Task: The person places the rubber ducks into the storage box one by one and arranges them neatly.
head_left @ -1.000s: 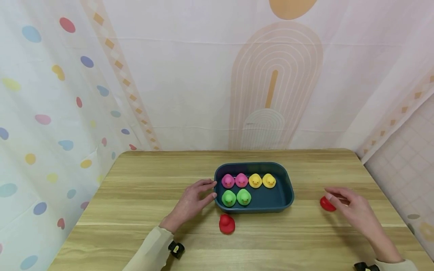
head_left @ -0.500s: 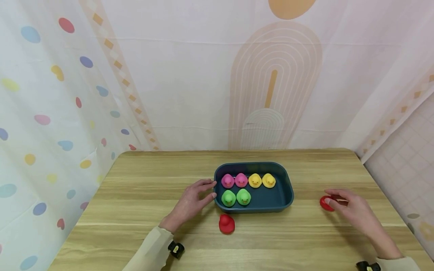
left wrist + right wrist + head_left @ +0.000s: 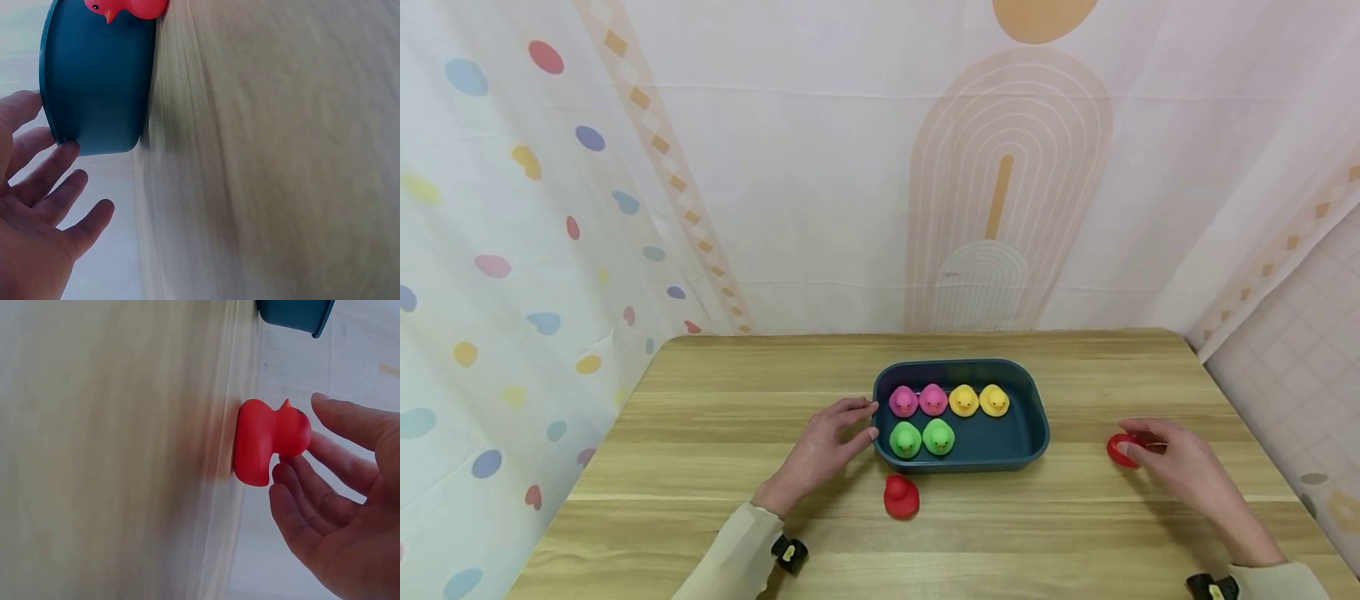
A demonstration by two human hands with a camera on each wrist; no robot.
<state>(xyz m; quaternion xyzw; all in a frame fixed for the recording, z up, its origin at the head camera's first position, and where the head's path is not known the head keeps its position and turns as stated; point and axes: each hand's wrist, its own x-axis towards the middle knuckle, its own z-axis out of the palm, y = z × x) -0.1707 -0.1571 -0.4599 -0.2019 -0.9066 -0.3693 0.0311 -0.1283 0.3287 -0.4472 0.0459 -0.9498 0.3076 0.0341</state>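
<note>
At the dark blue tray (image 3: 1037, 450), my left hand (image 3: 812, 458) has its fingertips against the left rim, fingers spread and fairly straight. In the left wrist view, the fingers (image 3: 53, 169) touch the outside of the tray wall. A red rubber duck (image 3: 901, 497) sits on the table in front of the tray. Farther right, my right hand (image 3: 1183, 467) reaches around a second red rubber duck (image 3: 256, 444) on the table. The right wrist view shows the thumb a little apart from the duck's head, with the other fingers behind it.
Inside the tray stand two pink ducks (image 3: 904, 402), two yellow ducks (image 3: 964, 401) and, in the front row, two green ducks (image 3: 906, 440). The wooden table (image 3: 1000, 533) ends at a patterned curtain (image 3: 820, 208) behind.
My right hand has shifted slightly, its thumb now overlapping more of the right red duck. The left hand stays at the tray's rim.
</note>
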